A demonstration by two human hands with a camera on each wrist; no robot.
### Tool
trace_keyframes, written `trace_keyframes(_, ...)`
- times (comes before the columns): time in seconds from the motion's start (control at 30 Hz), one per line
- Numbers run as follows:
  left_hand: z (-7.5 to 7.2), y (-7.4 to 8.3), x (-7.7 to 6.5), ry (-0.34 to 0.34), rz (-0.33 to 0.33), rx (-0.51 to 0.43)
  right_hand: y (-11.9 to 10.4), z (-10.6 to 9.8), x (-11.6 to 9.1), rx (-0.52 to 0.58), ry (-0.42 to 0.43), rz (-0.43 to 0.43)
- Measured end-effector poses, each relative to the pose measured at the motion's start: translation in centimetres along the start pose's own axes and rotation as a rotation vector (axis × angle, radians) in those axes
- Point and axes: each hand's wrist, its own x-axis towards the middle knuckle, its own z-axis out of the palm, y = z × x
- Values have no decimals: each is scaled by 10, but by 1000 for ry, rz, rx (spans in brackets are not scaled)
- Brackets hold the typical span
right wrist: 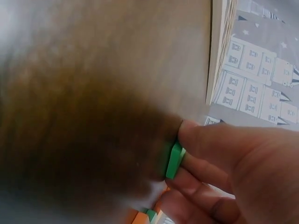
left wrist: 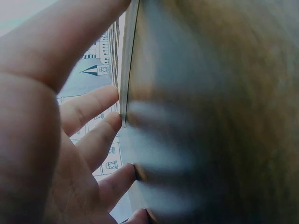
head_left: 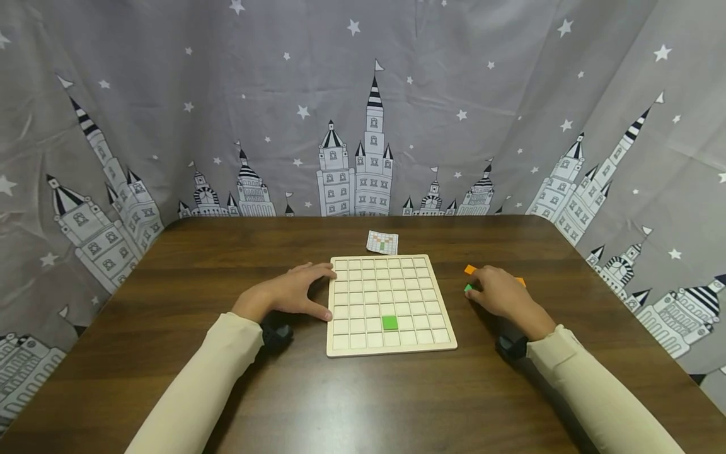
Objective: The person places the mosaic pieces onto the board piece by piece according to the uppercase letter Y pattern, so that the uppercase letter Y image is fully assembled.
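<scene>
While the left hand splays, the right—partly screening orange tiles—pinches a green tile.

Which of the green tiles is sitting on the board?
The single green tile in the middle column, second row from the near edge of the board; the other visible green tiles are off it, at the right hand.

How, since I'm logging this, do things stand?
Left hand touches board. Right hand pinches green tile. Another green tile sits on board. Nothing visibly blocking.
</scene>
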Motion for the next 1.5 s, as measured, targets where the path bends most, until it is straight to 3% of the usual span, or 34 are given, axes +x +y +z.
trace_keyframes(0.53, -1, 1, -1, 2, 2, -2, -9, 0, 6, 40, 28, -42)
trace_keyframes(0.67, -1, 1, -1, 5, 3, 4, -27, -1, 11, 85, 59, -64)
trace_keyframes(0.8, -1, 1, 0, 6, 4, 3, -50, 1, 18, 132, 63, -142)
trace_keyframes(1.13, 0, -2, 0, 21, 15, 1, -106, 14, 30, 128, -15, -340)
trace_keyframes(1.5, 3, -3, -1, 24, 15, -2, -126, 22, 32, 156, -95, -440)
